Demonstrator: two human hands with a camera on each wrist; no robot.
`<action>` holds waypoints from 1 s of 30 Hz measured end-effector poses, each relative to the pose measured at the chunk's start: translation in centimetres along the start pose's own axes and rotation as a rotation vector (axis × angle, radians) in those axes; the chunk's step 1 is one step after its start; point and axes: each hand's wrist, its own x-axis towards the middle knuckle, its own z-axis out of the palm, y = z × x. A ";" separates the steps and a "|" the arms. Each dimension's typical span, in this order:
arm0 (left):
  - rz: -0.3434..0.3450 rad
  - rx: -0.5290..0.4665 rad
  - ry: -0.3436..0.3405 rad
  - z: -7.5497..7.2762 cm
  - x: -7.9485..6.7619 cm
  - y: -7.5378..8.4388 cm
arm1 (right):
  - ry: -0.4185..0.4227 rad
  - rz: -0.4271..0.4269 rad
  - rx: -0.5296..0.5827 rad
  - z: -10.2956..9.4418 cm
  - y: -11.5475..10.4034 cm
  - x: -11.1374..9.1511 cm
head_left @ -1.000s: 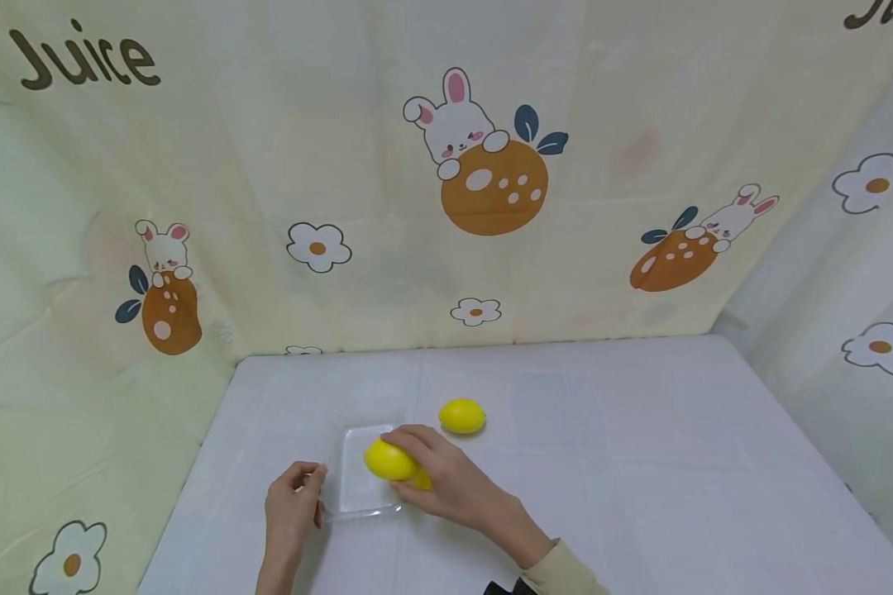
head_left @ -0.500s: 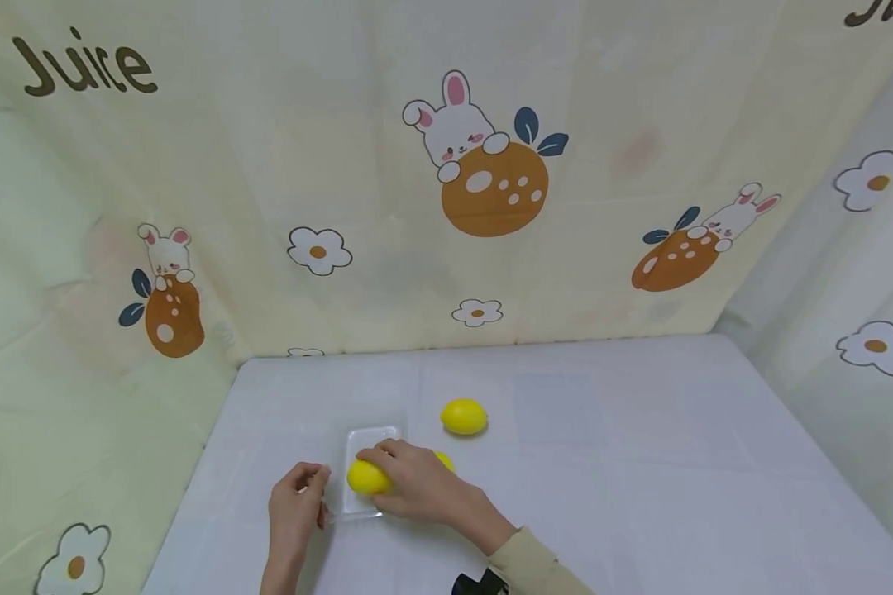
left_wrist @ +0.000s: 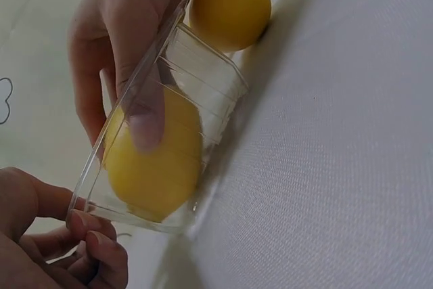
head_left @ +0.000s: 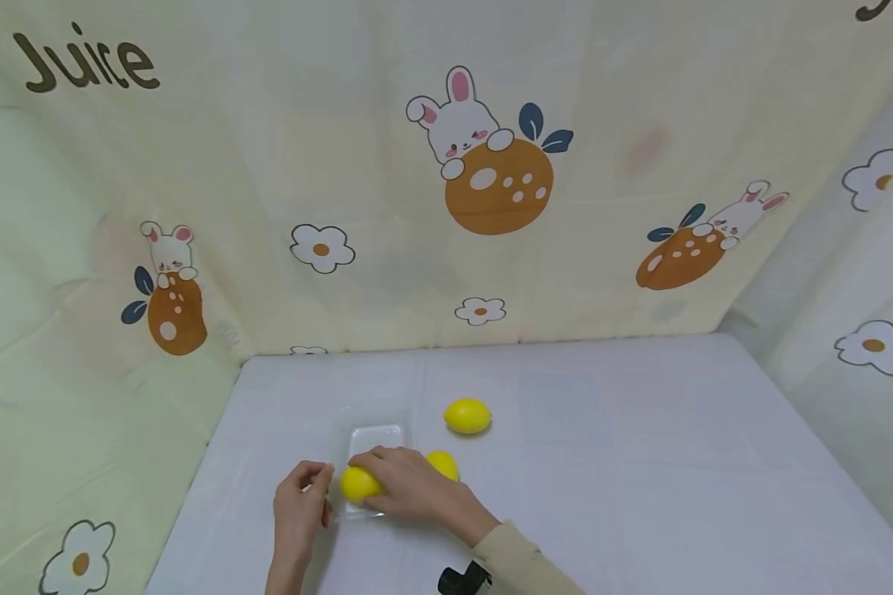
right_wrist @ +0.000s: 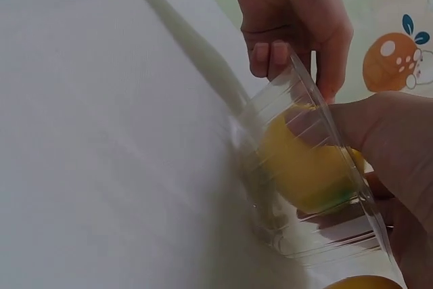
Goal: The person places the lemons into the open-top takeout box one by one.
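Note:
A clear plastic tray sits on the white table, its ribbed walls seen from the side in both wrist views. My right hand grips a yellow lemon and holds it down inside the tray, near the left end. In the left wrist view, the thumb lies along the lemon behind the clear wall. My left hand pinches the tray's left rim between thumb and fingers. Just right of the tray, partly behind the right hand, lies a second lemon.
A third lemon lies farther back, to the right of the tray. The white-covered table stretches off to the right. A printed curtain hangs along its back edge. A black device is at the right wrist.
My right hand has moved left and down, bringing the lemon into the tray. The lemon to the right of the tray shows more now. My left hand stays at the rim.

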 end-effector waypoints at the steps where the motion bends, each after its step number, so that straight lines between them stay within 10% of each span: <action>1: 0.003 -0.005 -0.001 0.0 0.0 0.0 | -0.010 0.004 -0.002 0.0 0.0 0.0; 30: 0.014 -0.007 -0.009 0.1 -0.4 0.2 | 0.086 -0.054 0.046 -0.4 0.5 -1.3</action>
